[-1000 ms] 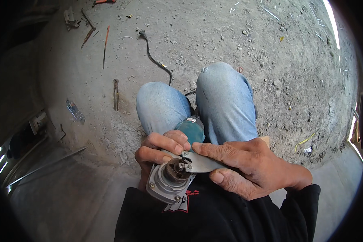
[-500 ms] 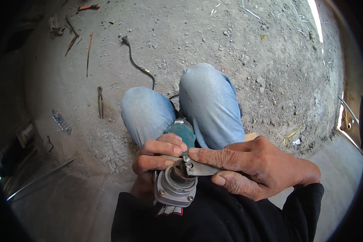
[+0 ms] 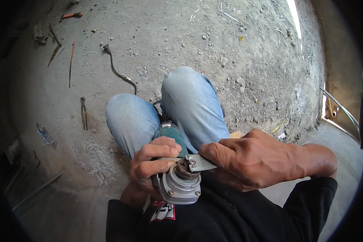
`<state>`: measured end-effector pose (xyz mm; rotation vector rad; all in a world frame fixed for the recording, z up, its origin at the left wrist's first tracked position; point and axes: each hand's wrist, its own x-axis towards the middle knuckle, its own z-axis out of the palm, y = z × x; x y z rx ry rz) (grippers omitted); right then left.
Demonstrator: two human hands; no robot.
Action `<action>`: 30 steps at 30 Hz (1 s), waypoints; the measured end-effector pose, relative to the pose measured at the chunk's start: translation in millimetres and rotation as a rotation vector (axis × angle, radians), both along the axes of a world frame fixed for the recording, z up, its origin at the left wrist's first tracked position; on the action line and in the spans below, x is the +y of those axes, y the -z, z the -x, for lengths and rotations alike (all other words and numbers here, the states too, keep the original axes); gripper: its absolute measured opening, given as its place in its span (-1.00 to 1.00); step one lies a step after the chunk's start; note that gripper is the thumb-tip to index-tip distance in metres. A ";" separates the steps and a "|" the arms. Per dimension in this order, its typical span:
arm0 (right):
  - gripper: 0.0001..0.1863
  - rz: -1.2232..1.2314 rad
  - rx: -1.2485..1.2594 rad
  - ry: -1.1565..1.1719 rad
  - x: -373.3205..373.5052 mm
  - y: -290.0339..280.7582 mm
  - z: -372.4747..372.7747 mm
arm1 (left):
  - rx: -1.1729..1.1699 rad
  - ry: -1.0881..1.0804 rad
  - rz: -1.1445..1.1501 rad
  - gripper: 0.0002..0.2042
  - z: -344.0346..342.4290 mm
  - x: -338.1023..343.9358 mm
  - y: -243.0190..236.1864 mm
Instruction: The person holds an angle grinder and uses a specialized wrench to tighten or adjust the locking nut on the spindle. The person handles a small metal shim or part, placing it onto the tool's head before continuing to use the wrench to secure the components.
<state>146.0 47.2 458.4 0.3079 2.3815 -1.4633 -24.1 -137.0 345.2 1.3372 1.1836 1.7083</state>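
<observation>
**Spanner set on the spindle of an angle grinder held over the knees**

The angle grinder [image 3: 177,177] is the landmark here: a teal-bodied tool with a grey metal gear head, held just below the person's two knees in blue jeans [image 3: 189,109], its teal body lying in the gap between them and its head turned up toward the camera.

The left hand [image 3: 151,165] is wrapped around the grinder where the teal body meets the grey head. Its fingers are curled together and clamped on the tool, the thumb lying across the top just beside the spindle.

The right hand [image 3: 254,159] comes in from the right of the grinder. Its thumb and fingers are pinched shut on the outer end of a flat grey pin spanner [image 3: 199,162], whose forked end rests on the round flange nut [image 3: 186,169] at the middle of the grinder's head. The spanner lies roughly level, pointing from the right hand toward the left thumb.

Beyond the knees, up and left of the grinder, a black power cord [image 3: 119,74] snakes over the dusty concrete floor [image 3: 238,52]. Farther left of the grinder, well apart from it, a pair of rusty pliers [image 3: 84,113] lies on the floor.
</observation>
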 end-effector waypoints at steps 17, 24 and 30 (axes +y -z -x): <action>-0.43 0.010 0.070 -0.044 4.1 9.2 31.6 | 0.109 -0.130 0.029 -0.21 15.7 -9.5 -7.9; -0.34 0.036 0.021 -0.049 -1.2 6.2 35.7 | 0.012 -0.145 -0.051 -0.20 14.6 -6.6 6.2; -0.41 0.051 0.139 0.035 -8.0 19.0 31.6 | -0.026 -0.133 -0.048 -0.21 17.6 -2.1 6.1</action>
